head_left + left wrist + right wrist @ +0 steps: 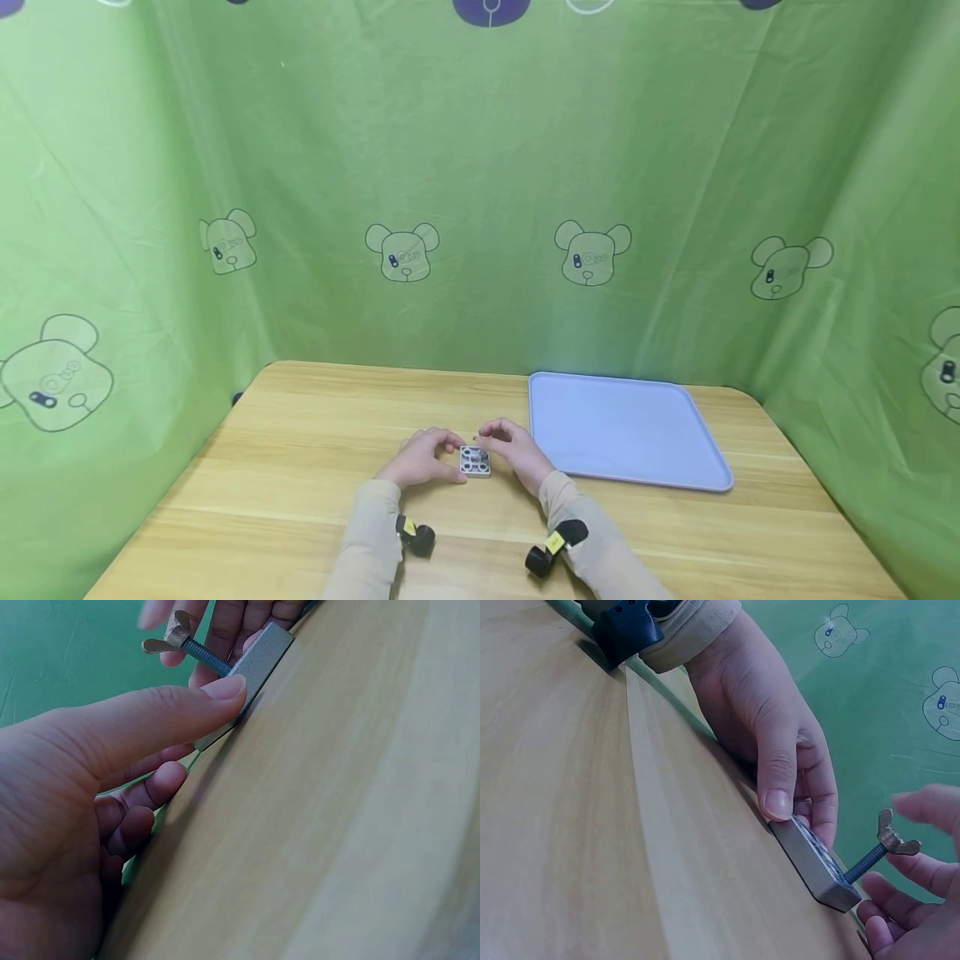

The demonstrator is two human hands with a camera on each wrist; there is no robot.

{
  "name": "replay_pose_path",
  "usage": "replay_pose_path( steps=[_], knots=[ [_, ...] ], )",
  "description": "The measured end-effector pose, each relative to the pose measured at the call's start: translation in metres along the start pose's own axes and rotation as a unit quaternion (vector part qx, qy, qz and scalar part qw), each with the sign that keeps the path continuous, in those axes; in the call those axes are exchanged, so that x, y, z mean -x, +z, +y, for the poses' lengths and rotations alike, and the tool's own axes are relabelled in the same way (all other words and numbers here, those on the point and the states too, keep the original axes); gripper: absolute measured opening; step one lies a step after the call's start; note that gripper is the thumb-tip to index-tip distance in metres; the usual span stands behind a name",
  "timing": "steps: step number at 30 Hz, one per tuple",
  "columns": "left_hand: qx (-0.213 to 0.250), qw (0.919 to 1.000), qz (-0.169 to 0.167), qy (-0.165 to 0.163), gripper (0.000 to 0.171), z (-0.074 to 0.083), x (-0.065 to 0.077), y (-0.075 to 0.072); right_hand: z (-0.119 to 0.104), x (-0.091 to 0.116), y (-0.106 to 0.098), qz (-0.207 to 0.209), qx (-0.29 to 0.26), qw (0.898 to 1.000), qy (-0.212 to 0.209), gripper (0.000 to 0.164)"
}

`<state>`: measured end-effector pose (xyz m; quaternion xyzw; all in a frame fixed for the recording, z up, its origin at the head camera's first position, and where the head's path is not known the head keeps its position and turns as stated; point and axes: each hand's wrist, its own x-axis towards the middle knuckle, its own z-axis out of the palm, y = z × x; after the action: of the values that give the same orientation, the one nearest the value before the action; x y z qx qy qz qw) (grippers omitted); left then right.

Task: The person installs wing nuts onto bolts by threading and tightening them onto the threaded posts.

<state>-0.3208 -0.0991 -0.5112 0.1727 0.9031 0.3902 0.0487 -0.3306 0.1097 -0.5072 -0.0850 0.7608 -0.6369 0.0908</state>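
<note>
A small square metal block [475, 472] with round openings in its top lies on the table between both hands. Its left side is held by my left hand [422, 460], thumb at the near edge and fingers farther back. From the block's right part a threaded bolt [865, 864] rises at a slant, carrying a brass-coloured wing nut [895, 837]. My right hand [517, 454] surrounds the wing nut with bent, spread fingers. In the right wrist view one fingertip stands apart from the wing; whether another finger touches it is unclear.
A pale blue-violet tray [622, 429] lies on the wooden table [300, 450], right of and behind the right hand. Green curtains [480, 167] with bear-head prints enclose the table's back and sides. Each sleeve carries a black wrist camera [555, 546].
</note>
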Motion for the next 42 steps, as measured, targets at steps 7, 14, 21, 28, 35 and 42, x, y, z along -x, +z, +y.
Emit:
replay_pose_path(
  steps=[7, 14, 21, 28, 35, 42],
  knots=[
    [-0.003, 1.0, 0.001, 0.0, 0.052, -0.0005, -0.0008, 0.0008, -0.0022, 0.0007, 0.0002, 0.013, -0.023, 1.0, 0.001, 0.03],
    [-0.003, 1.0, 0.001, -0.003, 0.052, -0.0006, -0.001, 0.0006, -0.0025, 0.0012, -0.0001, 0.012, -0.018, 1.0, 0.002, 0.025],
    [-0.003, 1.0, 0.002, -0.001, 0.051, 0.0015, 0.0003, -0.0003, -0.0024, 0.0019, -0.0014, -0.001, 0.004, 1.0, -0.011, 0.031],
    [-0.001, 1.0, 0.0, -0.001, 0.052, 0.0022, 0.0013, -0.0017, -0.0009, 0.0022, -0.0019, -0.018, 0.024, 0.999, -0.024, 0.033],
    [-0.001, 1.0, -0.002, 0.0, 0.052, 0.0006, 0.0001, -0.0009, 0.0012, 0.0006, -0.0015, -0.017, 0.017, 0.999, -0.023, 0.025],
    [-0.001, 1.0, -0.002, 0.001, 0.052, 0.0014, 0.0007, -0.0014, 0.0017, 0.0006, -0.0007, -0.006, 0.007, 1.0, -0.015, 0.023]
  ],
)
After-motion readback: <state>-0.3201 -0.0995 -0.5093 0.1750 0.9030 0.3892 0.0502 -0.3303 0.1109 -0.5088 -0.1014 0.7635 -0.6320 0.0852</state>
